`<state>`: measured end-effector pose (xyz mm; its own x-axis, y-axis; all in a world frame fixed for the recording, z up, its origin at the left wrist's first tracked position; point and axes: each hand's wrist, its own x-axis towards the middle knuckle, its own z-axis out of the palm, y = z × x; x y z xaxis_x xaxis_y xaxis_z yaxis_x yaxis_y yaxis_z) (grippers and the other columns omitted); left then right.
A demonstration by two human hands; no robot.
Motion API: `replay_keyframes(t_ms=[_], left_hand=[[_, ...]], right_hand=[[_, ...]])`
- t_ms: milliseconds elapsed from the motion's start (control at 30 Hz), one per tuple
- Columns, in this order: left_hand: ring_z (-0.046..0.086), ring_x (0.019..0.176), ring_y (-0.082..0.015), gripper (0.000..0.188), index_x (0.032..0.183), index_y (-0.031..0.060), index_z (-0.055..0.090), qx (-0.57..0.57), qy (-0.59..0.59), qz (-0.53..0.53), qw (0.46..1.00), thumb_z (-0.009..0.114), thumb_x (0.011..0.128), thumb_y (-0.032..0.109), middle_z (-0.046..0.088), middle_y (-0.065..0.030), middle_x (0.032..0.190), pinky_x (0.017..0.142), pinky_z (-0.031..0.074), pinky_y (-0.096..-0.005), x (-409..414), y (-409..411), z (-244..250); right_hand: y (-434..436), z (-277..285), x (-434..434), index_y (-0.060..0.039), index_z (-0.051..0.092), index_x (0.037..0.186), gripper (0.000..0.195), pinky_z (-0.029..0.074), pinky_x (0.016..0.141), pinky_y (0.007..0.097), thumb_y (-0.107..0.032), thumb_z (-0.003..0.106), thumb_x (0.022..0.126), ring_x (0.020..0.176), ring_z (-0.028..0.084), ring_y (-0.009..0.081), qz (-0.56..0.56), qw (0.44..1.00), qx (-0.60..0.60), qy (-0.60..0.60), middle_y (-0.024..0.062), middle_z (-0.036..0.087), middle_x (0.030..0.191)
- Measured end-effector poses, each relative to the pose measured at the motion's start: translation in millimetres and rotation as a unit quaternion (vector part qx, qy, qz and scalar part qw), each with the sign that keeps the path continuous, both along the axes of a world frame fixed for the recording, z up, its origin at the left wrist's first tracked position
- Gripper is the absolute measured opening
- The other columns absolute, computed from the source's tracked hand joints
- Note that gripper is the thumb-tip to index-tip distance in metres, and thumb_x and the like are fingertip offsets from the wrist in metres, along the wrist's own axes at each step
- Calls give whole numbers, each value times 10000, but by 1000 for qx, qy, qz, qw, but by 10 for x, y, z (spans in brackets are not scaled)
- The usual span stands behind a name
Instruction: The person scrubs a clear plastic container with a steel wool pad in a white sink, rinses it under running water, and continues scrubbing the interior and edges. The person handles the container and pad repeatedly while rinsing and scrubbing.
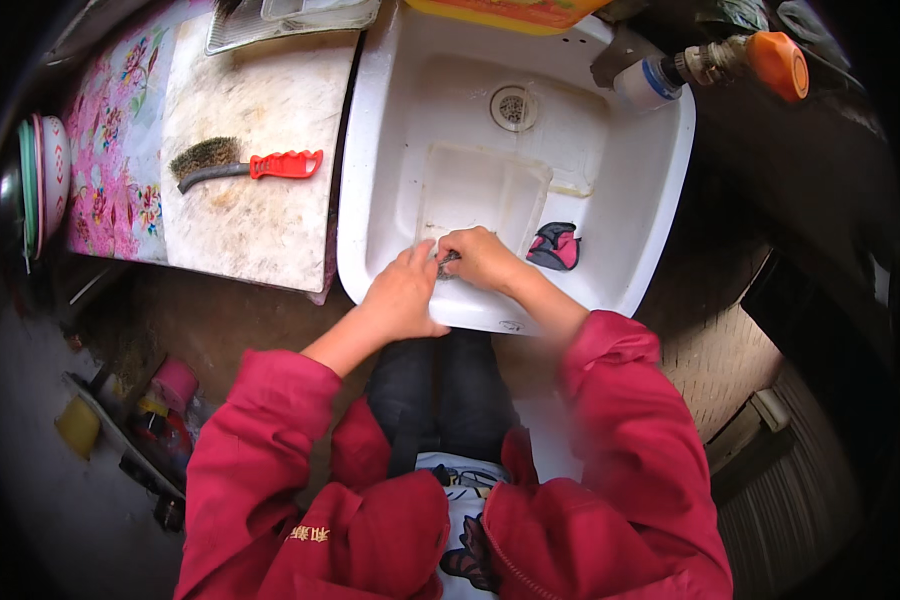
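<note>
A clear plastic tray (pixel 487 184) lies tilted in the white sink (pixel 649 217), its near end between my hands. My left hand (pixel 401 292) grips the tray's near left side, with the thumb spread towards the sink's front rim. Pinched in the fingers of my right hand (pixel 481 259) is a dark wire scourer (pixel 447 264), mostly hidden, pressed against the near part of the tray. Just right of my right wrist, a pink and dark grey cloth (pixel 556 246) lies crumpled on the sink floor.
A wire brush with a red handle (pixel 285 164) lies on a stained white board (pixel 255 240) left of the sink. Clear trays (pixel 289 22) are at the board's back edge. A drain (pixel 513 109), a yellow-orange container (pixel 510 13) and an orange-handled tap (pixel 776 66) are at the far side.
</note>
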<state>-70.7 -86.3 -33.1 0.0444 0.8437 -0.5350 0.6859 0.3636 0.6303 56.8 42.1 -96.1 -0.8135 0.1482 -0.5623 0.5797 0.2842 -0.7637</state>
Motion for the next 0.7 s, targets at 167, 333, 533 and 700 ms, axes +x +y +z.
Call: replay_keyframes(t_ms=[167,333,533,700], left_hand=[[550,1043,-386,518,1268,-6,380,65,-59,267,960,637,859,180,340,-215,1319,809,530,-450,8,165,-97],[599,794,-448,160,907,-17,504,-44,57,171,983,542,889,137,621,-254,770,718,464,-524,-62,168,-371],[610,796,-431,191,922,-21,523,-101,56,115,987,546,881,163,639,-232,789,723,469,-525,-70,227,-488],[622,776,-415,160,895,-15,532,-79,32,135,987,573,854,134,648,-217,788,719,481,-511,-41,162,-513]], right_hand=[[55,12,23,-106,677,825,134,507,772,399,-110,716,697,848,646,319,12,999,1,-36,95,693,848],[-15,6,-48,-78,672,829,110,501,749,395,-87,690,722,817,639,325,-33,999,-5,-29,117,686,833],[-54,-292,2,-107,676,810,93,507,738,411,-102,648,722,826,644,330,-74,996,-8,-46,117,685,824],[-76,-177,-55,-75,688,824,98,520,762,411,-87,635,742,850,655,326,-28,997,48,-58,145,687,844]])
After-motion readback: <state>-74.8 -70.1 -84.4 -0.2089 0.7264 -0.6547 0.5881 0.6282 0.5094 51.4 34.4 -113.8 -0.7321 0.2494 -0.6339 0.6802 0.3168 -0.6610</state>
